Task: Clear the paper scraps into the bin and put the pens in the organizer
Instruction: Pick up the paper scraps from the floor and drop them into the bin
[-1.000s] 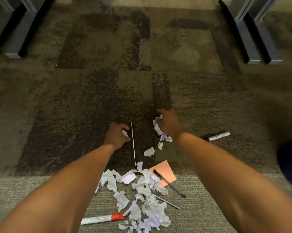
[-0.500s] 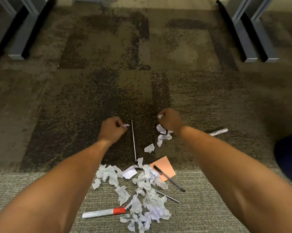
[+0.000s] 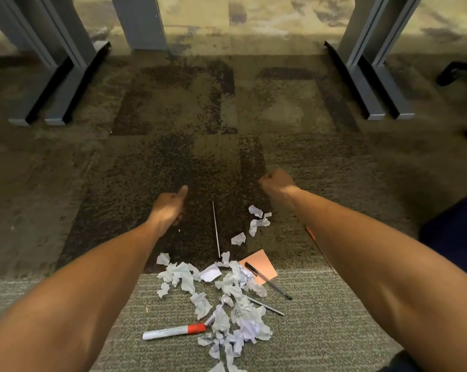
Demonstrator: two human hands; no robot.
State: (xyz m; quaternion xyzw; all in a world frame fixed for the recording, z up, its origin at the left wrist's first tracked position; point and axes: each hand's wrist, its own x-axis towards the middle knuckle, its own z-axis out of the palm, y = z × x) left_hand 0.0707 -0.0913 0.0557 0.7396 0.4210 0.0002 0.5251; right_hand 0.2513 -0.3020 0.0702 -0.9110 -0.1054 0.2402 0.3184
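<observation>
A heap of crumpled white paper scraps (image 3: 227,299) lies on the carpet between my forearms, with a few loose scraps (image 3: 258,220) farther out. Among them are a red-capped white marker (image 3: 173,331), a black pen (image 3: 267,280) across an orange note (image 3: 259,265), a grey pen (image 3: 266,306) and a thin white stick (image 3: 216,229). My left hand (image 3: 169,208) is raised left of the stick, fingers curled, thumb out. My right hand (image 3: 276,181) is a closed fist beyond the loose scraps. The scraps they picked up are hidden inside. No bin or organizer is in view.
Grey desk feet stand at the far left (image 3: 52,103) and far right (image 3: 374,98). A dark blue object (image 3: 455,232) sits at the right edge and a black chair base (image 3: 455,73) at the upper right. An orange sliver (image 3: 310,232) shows under my right forearm.
Both hands closed round small scraps and lifted off the carpet. The view tilted up, showing more of the desk legs. My right forearm now covers the white marker at the right.
</observation>
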